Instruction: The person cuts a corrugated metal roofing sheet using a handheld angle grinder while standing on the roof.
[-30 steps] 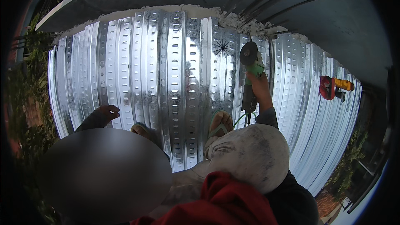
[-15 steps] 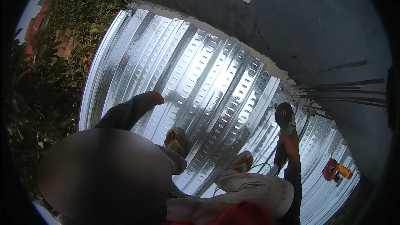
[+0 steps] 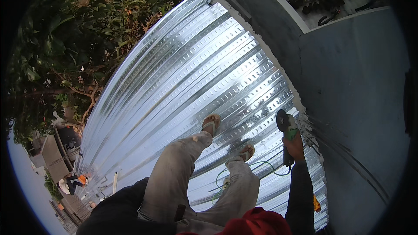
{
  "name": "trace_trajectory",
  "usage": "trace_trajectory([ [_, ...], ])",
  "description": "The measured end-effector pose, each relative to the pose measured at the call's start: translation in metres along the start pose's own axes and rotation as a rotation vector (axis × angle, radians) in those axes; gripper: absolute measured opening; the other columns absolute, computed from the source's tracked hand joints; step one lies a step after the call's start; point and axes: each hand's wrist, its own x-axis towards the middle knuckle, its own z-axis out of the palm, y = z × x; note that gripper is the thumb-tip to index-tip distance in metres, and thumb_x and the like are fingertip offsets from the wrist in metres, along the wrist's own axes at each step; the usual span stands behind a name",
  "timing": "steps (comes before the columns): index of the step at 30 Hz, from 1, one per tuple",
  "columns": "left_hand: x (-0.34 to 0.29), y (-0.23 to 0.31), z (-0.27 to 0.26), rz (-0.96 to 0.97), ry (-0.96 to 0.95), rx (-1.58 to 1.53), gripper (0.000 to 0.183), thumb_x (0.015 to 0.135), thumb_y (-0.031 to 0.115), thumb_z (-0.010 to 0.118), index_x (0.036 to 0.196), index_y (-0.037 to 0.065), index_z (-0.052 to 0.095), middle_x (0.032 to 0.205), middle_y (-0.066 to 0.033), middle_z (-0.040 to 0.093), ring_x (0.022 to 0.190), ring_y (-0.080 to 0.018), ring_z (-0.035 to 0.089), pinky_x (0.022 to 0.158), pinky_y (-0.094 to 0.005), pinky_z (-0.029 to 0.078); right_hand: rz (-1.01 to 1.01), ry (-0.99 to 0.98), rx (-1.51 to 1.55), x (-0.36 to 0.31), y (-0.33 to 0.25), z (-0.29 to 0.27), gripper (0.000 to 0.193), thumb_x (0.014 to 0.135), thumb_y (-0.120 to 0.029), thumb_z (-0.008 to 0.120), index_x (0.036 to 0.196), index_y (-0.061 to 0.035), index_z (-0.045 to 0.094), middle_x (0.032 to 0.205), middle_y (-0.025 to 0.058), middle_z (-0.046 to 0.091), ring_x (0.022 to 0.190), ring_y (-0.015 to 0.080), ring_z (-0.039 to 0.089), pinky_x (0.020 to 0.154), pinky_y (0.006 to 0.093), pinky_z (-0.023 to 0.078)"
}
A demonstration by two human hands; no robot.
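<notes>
My right hand (image 3: pixel 295 147) is closed around the body of an angle grinder (image 3: pixel 292 128). The tool is held upright in this view, its dark round disc at the upper end. It hangs above the shiny ribbed metal sheets (image 3: pixel 235 100), close to the wall side. From its lower end a thin green cord (image 3: pixel 266 164) loops back past my feet. My left hand is out of view; only dark cloth (image 3: pixel 119 206) shows at the lower left. Whether the disc spins cannot be seen.
My sandalled feet (image 3: pixel 210 125) stand on the ribs. A rough concrete edge (image 3: pixel 278 63) meets the grey wall (image 3: pixel 348 74) at right, with thin bars (image 3: pixel 348 152) along it. A yellow-orange tool (image 3: pixel 316 203) lies lower right. Leafy branches (image 3: pixel 78 39) border the left; a person (image 3: pixel 72 184) is far lower left.
My view has swung left, and my legs have shifted. My left hand, stretched over the sheets before, has left the picture. My right hand keeps the angle grinder. The red part beside the yellow-orange tool no longer shows.
</notes>
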Motion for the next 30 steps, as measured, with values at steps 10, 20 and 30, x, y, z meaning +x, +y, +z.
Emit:
trace_trajectory([
  [10,-0.154,-0.042,-0.030,-0.165,0.015,-0.459,0.031,0.096,0.033,0.063,0.113,0.008,0.071,0.100,-0.0101,0.073,0.082,-0.0183,0.070,0.076,-0.0358,0.056,-0.066,-0.055,-0.307,0.020,-0.139,0.058,0.057,0.074,-0.019,0.076,0.118,0.0006,0.046,0.101,0.0240,0.066,0.095,0.0404,0.067,0.083,0.0482,0.051],
  [20,-0.030,0.176,-0.126,0.345,0.154,-0.356,0.036,0.096,0.032,0.064,0.120,0.005,0.068,0.104,-0.0092,0.073,0.085,-0.0175,0.067,0.080,-0.0348,0.055,-0.041,-0.189,-0.560,0.071,-0.276,0.144,0.067,0.074,-0.023,0.078,0.126,0.0057,0.048,0.108,0.0271,0.067,0.102,0.0422,0.067,0.085,0.0462,0.052],
  [30,0.063,0.454,0.026,0.646,-0.423,-0.517,0.072,0.088,0.046,0.076,0.142,0.005,0.051,0.118,-0.0075,0.070,0.112,-0.0217,0.064,0.096,-0.0352,0.050,-0.298,-0.247,-0.377,0.259,-0.297,0.278,0.058,0.077,-0.025,0.077,0.120,0.0043,0.053,0.105,0.0201,0.068,0.094,0.0294,0.068,0.083,0.0398,0.052],
])
